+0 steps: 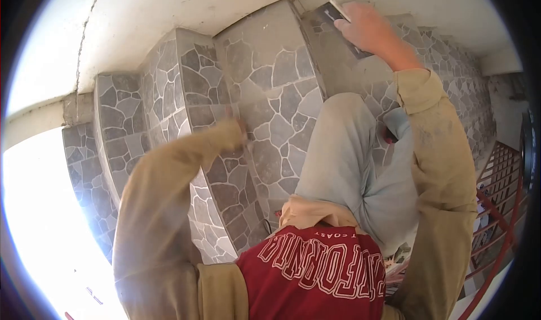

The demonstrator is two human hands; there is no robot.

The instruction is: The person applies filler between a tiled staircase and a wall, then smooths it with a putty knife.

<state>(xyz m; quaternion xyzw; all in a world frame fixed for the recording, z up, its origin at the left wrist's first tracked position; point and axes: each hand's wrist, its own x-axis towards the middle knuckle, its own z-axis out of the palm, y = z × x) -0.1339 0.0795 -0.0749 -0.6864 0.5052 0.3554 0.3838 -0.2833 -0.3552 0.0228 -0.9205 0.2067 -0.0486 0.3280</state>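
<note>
Red shirt nearest, right hand fingers gripping trowel

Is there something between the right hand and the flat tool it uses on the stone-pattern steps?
Nothing visible: the right hand already grips the flat tool, pressed against the grey step surface.

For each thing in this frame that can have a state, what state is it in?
Right hand: closed around the trowel handle.
Trowel: blade flat against the grey step surface.
Left hand: mostly hidden by its sleeve, resting on a stone-pattern tile.
Stone-pattern tiles: laid on the steps.
Knee: bent, raised.
</note>
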